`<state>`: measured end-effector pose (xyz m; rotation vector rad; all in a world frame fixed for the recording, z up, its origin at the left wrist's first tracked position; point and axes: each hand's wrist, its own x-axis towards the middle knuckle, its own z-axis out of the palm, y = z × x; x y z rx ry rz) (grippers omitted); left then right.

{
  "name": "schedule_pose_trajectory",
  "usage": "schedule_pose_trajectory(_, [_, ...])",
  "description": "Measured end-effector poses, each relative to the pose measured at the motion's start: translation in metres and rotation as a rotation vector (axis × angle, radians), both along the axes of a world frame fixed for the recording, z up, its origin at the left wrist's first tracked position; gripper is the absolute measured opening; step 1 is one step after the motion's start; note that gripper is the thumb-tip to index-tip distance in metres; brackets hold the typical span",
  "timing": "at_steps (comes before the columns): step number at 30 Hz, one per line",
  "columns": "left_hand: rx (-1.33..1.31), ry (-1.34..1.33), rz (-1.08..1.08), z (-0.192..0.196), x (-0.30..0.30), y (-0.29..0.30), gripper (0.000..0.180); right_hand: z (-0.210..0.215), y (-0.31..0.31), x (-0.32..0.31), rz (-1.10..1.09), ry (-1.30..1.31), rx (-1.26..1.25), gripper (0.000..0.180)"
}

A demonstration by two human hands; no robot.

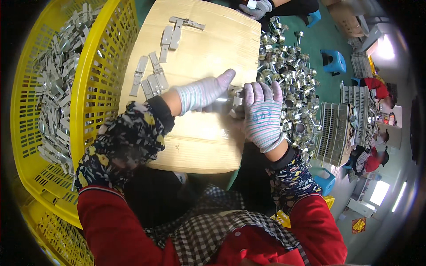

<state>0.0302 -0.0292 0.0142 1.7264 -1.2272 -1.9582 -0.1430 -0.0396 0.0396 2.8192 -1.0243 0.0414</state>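
Between my hands, low over the cardboard-topped work surface (195,153), is a small shiny metal part with a pale end piece (238,101); motion blurs its outline. My left hand (202,94), in a striped knit glove, grips it from the left with the thumb raised and the other fingers mostly hidden. On the right side, my gloved right hand (264,116) has its fingers bent over the part's other end. Several grey lever-like handles lie beyond my left hand, among them a crosswise handle (188,23) and a handle near the basket (139,73).
A yellow slotted basket (82,88) full of grey handles (60,93) stands at left. Many metal ring-shaped fittings (295,84) are heaped to the right. Across the board, another person's gloved hand (258,9) shows. Blue stools (333,61) and stacked crates (332,133) stand farther right.
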Motion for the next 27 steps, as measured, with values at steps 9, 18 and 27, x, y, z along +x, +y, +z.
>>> schedule_pose_trajectory(9, [-0.571,-0.338,0.161,0.015,0.032,0.003,0.084,0.009,-0.015,0.005,0.004,0.058,0.039,0.079])
schedule_pose_trajectory(18, [-0.938,-0.659,-0.28,0.003,-0.013,0.007,0.054,0.013,-0.033,0.01,-0.04,0.266,0.161,0.067])
schedule_pose_trajectory(27, [-0.708,-0.563,-0.398,0.001,-0.025,-0.011,0.048,0.034,-0.053,0.031,-0.233,0.507,0.62,0.07])
